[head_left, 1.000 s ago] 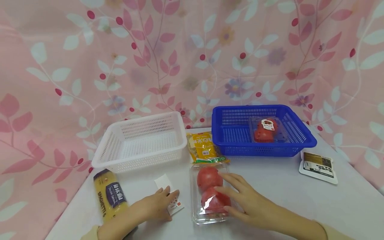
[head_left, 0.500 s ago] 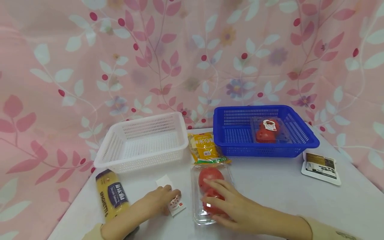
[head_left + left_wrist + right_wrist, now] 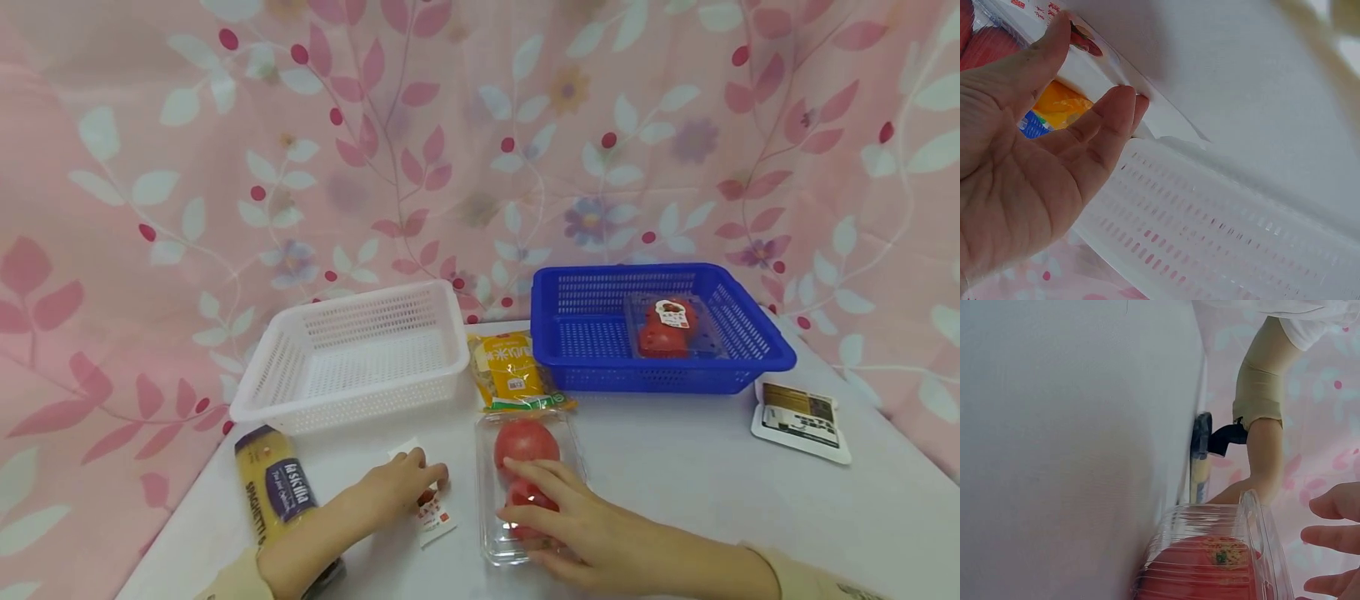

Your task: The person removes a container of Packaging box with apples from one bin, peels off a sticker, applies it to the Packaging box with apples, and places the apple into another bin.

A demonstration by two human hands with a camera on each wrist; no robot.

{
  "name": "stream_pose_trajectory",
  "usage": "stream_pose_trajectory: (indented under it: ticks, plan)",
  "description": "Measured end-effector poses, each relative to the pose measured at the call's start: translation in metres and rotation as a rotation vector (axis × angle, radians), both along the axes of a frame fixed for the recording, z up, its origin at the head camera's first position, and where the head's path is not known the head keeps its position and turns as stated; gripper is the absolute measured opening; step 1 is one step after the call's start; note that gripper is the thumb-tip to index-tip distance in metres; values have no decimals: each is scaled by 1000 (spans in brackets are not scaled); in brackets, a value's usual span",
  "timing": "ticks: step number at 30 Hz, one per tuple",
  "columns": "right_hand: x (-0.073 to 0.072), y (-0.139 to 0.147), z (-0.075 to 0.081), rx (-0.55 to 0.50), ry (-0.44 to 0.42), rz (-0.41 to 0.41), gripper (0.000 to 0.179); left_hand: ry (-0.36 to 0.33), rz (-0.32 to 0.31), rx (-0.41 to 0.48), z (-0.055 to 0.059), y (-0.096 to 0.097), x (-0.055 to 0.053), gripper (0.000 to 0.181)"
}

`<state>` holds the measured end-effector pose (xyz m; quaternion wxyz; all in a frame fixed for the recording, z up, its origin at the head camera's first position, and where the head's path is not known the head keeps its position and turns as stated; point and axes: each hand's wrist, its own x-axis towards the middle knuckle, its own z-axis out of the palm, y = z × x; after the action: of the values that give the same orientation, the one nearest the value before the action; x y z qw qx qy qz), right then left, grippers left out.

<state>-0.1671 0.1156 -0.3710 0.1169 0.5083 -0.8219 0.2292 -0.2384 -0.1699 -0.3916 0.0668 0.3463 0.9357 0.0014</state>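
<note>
Two hands (image 3: 397,490) (image 3: 581,527), two baskets (image 3: 367,403) (image 3: 652,378), two fruit boxes (image 3: 523,446) (image 3: 666,337).

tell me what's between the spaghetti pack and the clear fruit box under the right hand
In the head view, the left hand and the white printed card it partly covers lie between the spaghetti pack and the clear fruit box.

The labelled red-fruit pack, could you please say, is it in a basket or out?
In: the pack sits inside the blue basket, whose walls surround it.
</note>
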Motion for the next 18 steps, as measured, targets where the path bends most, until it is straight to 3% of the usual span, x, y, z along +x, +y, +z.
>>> stream_pose_trajectory:
  ticks: [7, 11, 14, 18]
  plan:
    - [0, 0, -1, -11, 0, 7, 39, 96, -40, -54, -1, -2, -5, 27]
    - [0, 0, -1, -20, 16, 16, 39, 109, -91, -67, -1, -2, -8, 23]
    - [0, 0, 0, -9, -8, 8, 38, 85, -112, -46, -1, -1, -9, 19]
    - [1, 0, 0, 14, -69, -8, 38, 2, -101, -7, 2, 0, -9, 18]
